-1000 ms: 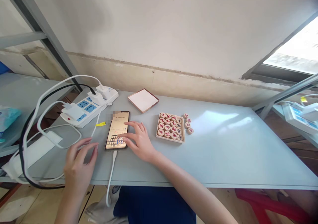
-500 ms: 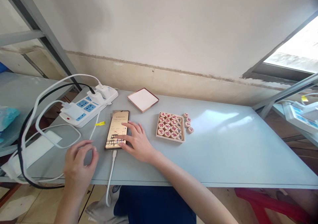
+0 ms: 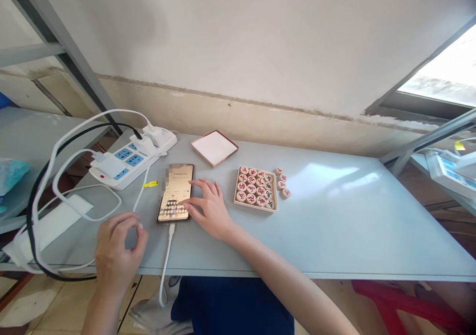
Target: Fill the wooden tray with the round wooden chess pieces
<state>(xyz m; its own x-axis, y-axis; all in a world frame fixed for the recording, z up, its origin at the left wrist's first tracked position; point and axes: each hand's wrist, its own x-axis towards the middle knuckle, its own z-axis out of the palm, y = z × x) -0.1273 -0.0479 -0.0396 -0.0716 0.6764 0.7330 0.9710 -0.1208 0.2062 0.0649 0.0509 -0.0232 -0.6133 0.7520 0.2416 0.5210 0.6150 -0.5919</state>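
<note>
My right hand [image 3: 211,211] is at the right side of a phone [image 3: 179,189] lying face up on the table. Its fingers are apart and hold nothing, with the index fingertip over the lit screen, which shows a keyboard. A white charging cable [image 3: 171,232] is plugged into the phone's near end. Left of the phone, my left hand [image 3: 121,238] rests by the table edge, fingers curled and thumb meeting a fingertip in a ring. Nothing shows in that pinch. Right of my right hand sits an open box [image 3: 276,201] of round Chinese chess pieces [image 3: 251,189].
Several loose chess pieces [image 3: 282,185] lie right of the box. The box lid [image 3: 214,148] rests upturned near the wall. A white power strip [image 3: 130,174] with chargers stands at the left among looping white and black cables [image 3: 33,201]. A red stool [image 3: 401,300] is below.
My right hand has shifted slightly right and its fingers have drawn back from over the phone screen. My left hand has barely moved.
</note>
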